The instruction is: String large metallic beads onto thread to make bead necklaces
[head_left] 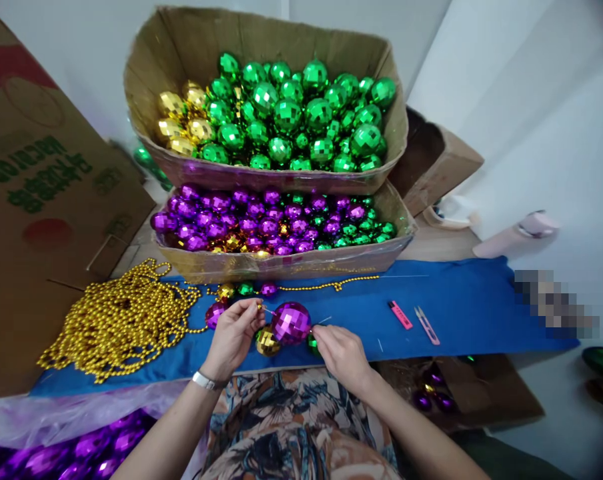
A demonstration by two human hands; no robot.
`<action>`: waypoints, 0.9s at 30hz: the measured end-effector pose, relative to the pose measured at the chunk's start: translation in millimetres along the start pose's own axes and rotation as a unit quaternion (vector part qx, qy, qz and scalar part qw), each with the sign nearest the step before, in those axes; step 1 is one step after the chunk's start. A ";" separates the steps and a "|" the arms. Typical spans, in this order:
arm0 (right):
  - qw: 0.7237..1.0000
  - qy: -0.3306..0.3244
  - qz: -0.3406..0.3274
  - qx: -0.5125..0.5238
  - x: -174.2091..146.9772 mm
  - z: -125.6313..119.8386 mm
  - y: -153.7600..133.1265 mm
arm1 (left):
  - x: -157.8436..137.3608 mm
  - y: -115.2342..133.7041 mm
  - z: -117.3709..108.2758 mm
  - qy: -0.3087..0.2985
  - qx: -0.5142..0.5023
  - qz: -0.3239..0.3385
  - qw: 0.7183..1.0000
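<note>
A large faceted purple ball (291, 323) is held up between my hands, above the blue cloth. My left hand (236, 331) pinches a thin thread at the ball's left end, with a small gold bead by the fingertips. At the ball's right end, my right hand (342, 351) is closed in a pinch; what lies between its fingertips is hidden. Below the purple ball hang a gold ball (267, 341) and a partly covered green ball (312, 344). Another purple ball (215, 315) rests beside my left hand.
Behind the blue cloth (461, 300) stand a box of purple and green balls (281, 267) and a taller box of green and gold balls (261, 179). Gold bead strings (126, 320) pile up left. Right lie a pink cutter (400, 315), thread snips (426, 325) and a pink bottle (516, 235).
</note>
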State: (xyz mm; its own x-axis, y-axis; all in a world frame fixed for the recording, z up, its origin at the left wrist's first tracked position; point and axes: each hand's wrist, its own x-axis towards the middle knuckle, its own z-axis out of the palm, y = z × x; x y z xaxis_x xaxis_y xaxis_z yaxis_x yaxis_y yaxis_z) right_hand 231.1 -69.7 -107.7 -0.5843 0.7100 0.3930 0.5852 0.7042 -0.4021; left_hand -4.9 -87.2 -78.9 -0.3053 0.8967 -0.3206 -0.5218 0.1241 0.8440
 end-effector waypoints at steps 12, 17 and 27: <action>0.999 0.004 0.018 -0.027 -1.3 -5.6 11.9 | 5.1 -7.5 21.0 -0.016 0.112 0.052 0.992; 0.993 0.034 0.096 0.053 -5.6 0.7 52.3 | 16.5 -32.0 47.0 -0.083 0.183 0.069 0.977; 0.987 0.009 0.156 0.033 -21.7 1.5 92.8 | 39.1 -47.2 82.9 -0.194 0.343 0.227 0.891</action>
State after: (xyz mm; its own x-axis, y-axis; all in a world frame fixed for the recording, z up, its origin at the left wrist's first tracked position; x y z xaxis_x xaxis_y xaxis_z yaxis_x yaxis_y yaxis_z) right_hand 297.3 -19.8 -154.9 -0.3712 0.8925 0.2561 0.6964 0.4500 -0.5590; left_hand 73.8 -22.8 -95.6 0.0062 0.9835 0.1810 0.2350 -0.1773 0.9557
